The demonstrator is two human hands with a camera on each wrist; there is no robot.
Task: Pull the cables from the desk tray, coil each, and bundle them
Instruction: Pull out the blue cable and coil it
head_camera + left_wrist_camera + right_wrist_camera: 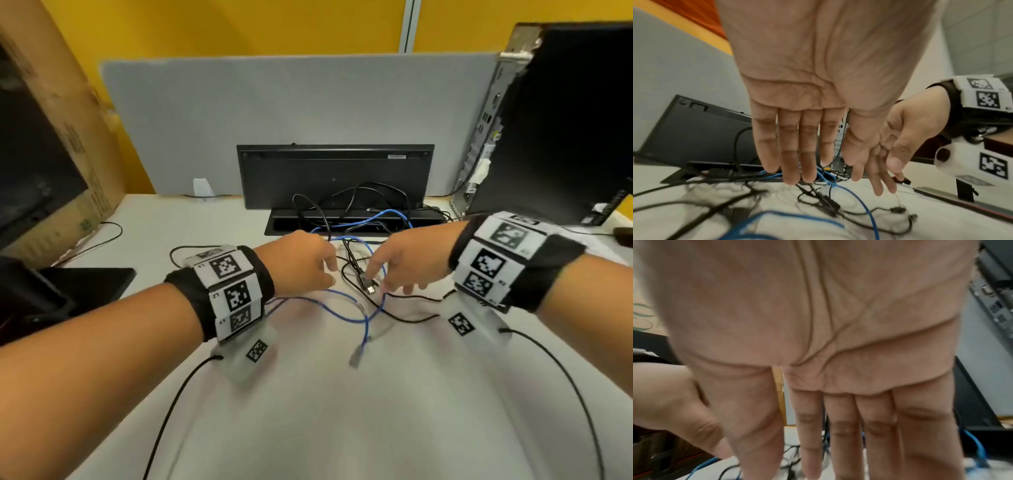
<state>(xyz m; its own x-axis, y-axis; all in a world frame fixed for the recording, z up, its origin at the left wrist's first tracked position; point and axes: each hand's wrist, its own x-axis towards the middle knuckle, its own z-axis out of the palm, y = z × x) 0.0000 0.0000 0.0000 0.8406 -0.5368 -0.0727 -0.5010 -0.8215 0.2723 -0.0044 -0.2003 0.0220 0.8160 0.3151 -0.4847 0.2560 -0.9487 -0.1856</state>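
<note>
Blue cable and black cables under both spread grips, wristband tags "L2", "L3".

Even, bright indoor light casts only soft shadows on the desk, wide-angle bending warps the edges, and both wrist views are motion-blurred.

Office: desk partition, computer tower
</note>
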